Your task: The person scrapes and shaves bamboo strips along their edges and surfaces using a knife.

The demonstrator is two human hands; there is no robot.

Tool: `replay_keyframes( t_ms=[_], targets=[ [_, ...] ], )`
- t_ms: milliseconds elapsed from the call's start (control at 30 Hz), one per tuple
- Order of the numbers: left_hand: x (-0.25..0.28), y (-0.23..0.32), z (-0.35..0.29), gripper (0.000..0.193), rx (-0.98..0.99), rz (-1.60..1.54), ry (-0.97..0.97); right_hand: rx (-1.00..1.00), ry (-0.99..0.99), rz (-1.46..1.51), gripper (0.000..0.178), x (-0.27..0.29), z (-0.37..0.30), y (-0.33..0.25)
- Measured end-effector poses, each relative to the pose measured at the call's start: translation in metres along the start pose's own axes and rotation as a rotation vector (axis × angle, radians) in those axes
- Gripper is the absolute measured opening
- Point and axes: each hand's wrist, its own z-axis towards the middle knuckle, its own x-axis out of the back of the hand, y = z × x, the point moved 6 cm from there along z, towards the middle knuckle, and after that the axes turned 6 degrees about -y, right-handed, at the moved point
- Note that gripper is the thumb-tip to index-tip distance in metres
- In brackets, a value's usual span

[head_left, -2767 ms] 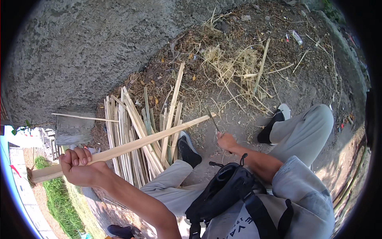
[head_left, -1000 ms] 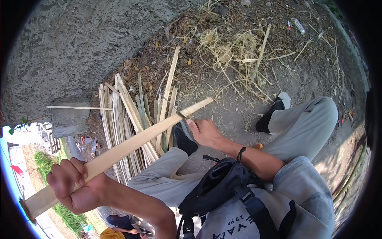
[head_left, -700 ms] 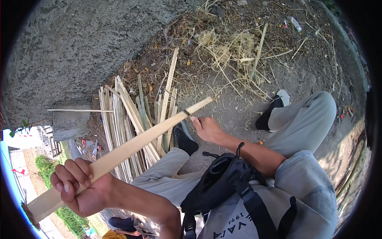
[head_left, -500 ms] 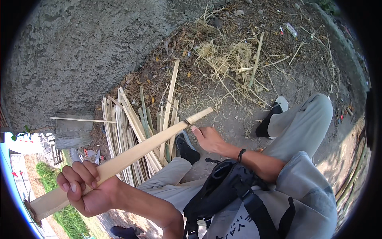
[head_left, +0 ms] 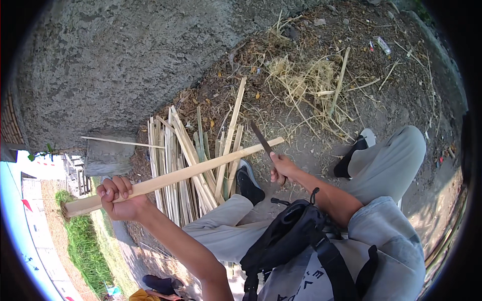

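Bamboo stick point(head_left: 186, 173), long and pale, runs from lower left of the frame up toward the centre. Left hand point(head_left: 118, 198) has its grip wrapped tight around the stick near its thick lower end. Right hand point(head_left: 282, 168), at centre, has its grip closed on the handle of a dark knife point(head_left: 262, 139), whose blade points up-left and meets the stick's thin upper tip. Behind the stick, a bundle of split bamboo strips point(head_left: 186, 160) lies on the dirt ground point(head_left: 401, 95), just beside a black shoe point(head_left: 248, 183). Dry straw point(head_left: 306, 83) is scattered at upper centre.
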Motion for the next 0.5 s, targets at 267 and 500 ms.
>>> replay_keyframes(
  t_ms=[267,500],
  targets=[
    [-0.016,-0.002,-0.005,0.013,-0.038,0.054,0.019,-0.174,0.195,0.515,0.030,0.054,0.043,0.046],
    [-0.023,-0.001,-0.002,0.012,-0.016,0.111,0.053,-0.042,-0.221,0.099,0.034,-0.083,-0.029,-0.042]
  ],
)
